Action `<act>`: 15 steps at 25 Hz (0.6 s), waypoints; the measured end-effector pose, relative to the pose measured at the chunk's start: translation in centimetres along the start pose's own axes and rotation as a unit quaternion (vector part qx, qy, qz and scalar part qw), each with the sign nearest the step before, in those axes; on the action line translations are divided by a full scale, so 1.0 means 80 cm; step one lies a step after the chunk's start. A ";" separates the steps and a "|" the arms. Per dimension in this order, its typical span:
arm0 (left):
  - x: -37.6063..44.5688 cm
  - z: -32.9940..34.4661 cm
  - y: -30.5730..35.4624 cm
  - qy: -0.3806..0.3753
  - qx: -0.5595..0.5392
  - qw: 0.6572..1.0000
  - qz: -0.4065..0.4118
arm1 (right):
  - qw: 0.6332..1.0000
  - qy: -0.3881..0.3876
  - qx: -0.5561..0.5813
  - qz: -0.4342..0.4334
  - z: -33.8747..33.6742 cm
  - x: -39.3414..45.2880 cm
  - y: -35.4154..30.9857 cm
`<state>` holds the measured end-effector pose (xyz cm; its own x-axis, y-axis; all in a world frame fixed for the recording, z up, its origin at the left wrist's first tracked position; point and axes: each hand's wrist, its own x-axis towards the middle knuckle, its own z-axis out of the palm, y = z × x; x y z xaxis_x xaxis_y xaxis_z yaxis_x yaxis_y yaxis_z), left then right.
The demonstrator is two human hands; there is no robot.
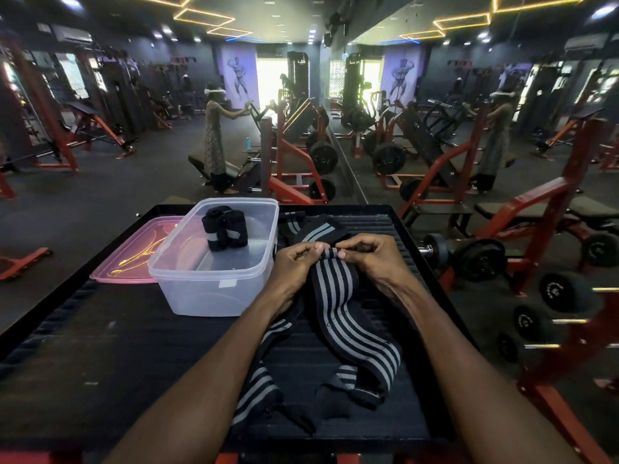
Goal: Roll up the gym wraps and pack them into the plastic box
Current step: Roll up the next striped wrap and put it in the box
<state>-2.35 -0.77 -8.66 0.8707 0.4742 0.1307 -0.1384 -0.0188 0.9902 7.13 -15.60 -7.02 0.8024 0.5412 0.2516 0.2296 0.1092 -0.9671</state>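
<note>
A long black gym wrap with grey stripes (348,316) lies unrolled on the black table (100,346), trailing toward me. My left hand (294,262) and my right hand (371,256) both pinch its far end, fingers curled over the edge. Left of my hands stands the clear plastic box (207,283); two rolled black wraps (224,232) stand upright inside it. Another striped wrap (315,229) lies flat just beyond my hands. A second loose striped length (258,390) runs under my left forearm.
The pink lid (134,259) lies flat left of the box. Dumbbells (469,256) sit on a rack right of the table. Red gym machines fill the room; a person (214,139) stands at one far ahead, beside a mirror wall.
</note>
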 end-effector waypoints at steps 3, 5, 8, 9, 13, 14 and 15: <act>-0.002 -0.001 0.004 0.009 0.020 0.999 0.024 | 0.999 -0.006 0.033 0.031 -0.001 0.001 0.001; -0.003 -0.001 0.005 0.004 0.031 0.999 0.030 | 0.997 -0.016 0.048 0.063 -0.002 0.001 0.002; 0.000 -0.003 0.004 0.017 0.040 0.999 0.013 | 0.998 -0.022 0.016 0.062 -0.002 -0.001 0.000; 0.000 -0.002 0.004 0.019 0.037 0.999 0.007 | 0.998 -0.016 0.010 0.054 -0.001 -0.002 -0.002; -0.001 0.002 0.003 0.007 0.016 1.000 0.016 | 0.999 -0.001 0.024 0.042 -0.004 -0.003 -0.005; -0.001 0.003 0.003 0.008 0.015 1.000 0.025 | 0.999 -0.004 0.026 0.043 -0.004 -0.003 -0.004; -0.002 0.004 0.004 0.010 0.011 0.999 0.029 | 0.998 -0.006 0.032 0.047 -0.003 -0.003 -0.003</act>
<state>-2.39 -1.11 -8.35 0.8517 0.4897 0.1865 -0.1774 -0.0653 0.9820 7.05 -15.97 -6.81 0.8115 0.5621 0.1594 0.1176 0.1102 -0.9869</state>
